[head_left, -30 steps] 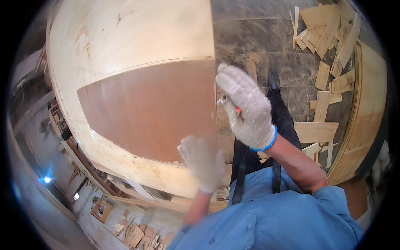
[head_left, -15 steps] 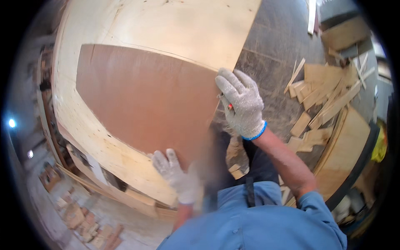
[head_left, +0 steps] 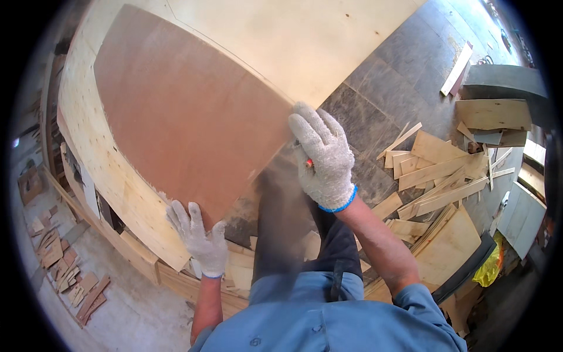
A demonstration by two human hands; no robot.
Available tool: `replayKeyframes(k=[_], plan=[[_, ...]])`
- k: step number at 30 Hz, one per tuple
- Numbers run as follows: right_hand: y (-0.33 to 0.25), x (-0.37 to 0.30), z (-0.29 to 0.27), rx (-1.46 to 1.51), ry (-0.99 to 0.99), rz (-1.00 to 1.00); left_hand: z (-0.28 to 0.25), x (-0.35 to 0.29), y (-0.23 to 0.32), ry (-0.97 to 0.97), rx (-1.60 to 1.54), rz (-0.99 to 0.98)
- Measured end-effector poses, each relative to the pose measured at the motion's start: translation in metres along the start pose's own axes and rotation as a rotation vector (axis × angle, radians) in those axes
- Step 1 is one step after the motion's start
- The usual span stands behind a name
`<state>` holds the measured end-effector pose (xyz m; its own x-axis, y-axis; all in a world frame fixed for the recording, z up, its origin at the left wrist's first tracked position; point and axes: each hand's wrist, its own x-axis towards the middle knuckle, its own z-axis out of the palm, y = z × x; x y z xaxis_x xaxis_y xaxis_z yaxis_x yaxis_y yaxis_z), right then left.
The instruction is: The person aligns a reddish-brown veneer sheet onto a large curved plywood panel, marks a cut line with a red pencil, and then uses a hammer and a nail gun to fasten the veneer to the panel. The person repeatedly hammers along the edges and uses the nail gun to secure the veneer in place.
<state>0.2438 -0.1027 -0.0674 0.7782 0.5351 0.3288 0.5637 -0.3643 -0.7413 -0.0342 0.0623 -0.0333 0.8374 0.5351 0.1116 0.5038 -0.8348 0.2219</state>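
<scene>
Both hands and the brown panel [head_left: 182, 105] show further left than half a second ago, and your view has turned with them. At far left, wood offcuts [head_left: 51, 257] lie scattered on the pale floor. Next comes the big pale plywood sheet [head_left: 246, 26], with the panel flat on it, its curved side to the left and its straight edge facing your legs. Your gloved left hand [head_left: 202, 243] is at the panel's lower corner, fingers and thumb spread apart; you cannot tell from here whether they pinch it. Your gloved right hand [head_left: 325, 164] touches the right corner, fingers nearly together, but its underside is hidden, so its hold cannot be told; a small red-tipped thing [head_left: 309, 163] shows beside its thumb. Further right, thin boards [head_left: 437, 149] lie heaped on the dark floor, and beyond them sits crumpled yellow wrapping [head_left: 488, 267]
</scene>
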Motion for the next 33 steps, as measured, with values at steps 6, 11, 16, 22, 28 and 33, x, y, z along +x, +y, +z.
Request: replayKeyframes(k=[6,11,16,22,28,33], plan=[[0.001,-0.001,-0.002,0.065,-0.022,0.029,0.000,-0.001,0.000,0.007,-0.033,0.014],[0.001,0.002,-0.002,0.125,-0.021,0.049,-0.001,0.003,-0.002,-0.006,-0.055,0.027],[0.006,-0.002,0.001,0.159,-0.010,0.028,-0.001,0.004,-0.002,-0.001,-0.064,0.035],[0.008,-0.002,0.001,0.154,-0.029,0.018,-0.001,0.004,-0.004,-0.003,-0.054,0.047],[0.010,-0.002,0.002,0.151,-0.029,0.017,0.000,0.001,-0.006,-0.014,-0.050,0.022],[0.012,-0.001,0.003,0.141,0.004,-0.033,0.000,0.002,-0.006,-0.007,-0.058,0.032]])
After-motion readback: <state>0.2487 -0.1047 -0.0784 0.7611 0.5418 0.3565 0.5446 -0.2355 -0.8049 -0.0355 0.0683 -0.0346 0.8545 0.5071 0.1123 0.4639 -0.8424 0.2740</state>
